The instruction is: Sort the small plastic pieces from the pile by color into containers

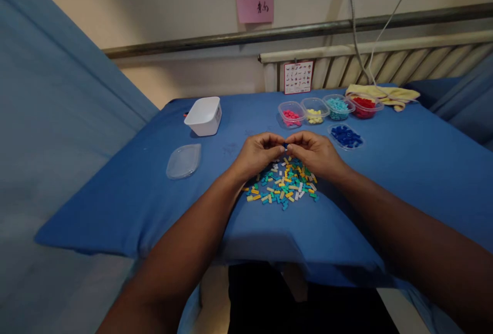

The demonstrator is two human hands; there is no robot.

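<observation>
Above the far edge of a heap of small plastic building bricks [287, 182], my two hands meet fingertip to fingertip. Between them is a small dark blue brick [285, 145], mostly covered by the fingers. My left hand [261, 153] pinches it from the left, thumb against forefinger. From the other side my right hand [314, 153] is closed on the same piece. Yellow, green, teal, white and tan bricks make up the heap. Just beyond my right hand lies a shallow clear tub of dark blue bricks [346, 136].
Along the back of the blue-covered table stand clear tubs of pink [291, 116], yellow [315, 115], light blue [339, 108] and red bricks [364, 107], beside a yellow cloth [381, 93]. Leftward are a white container [204, 116] and a clear lid [184, 161]. A radiator [396, 56] lines the wall.
</observation>
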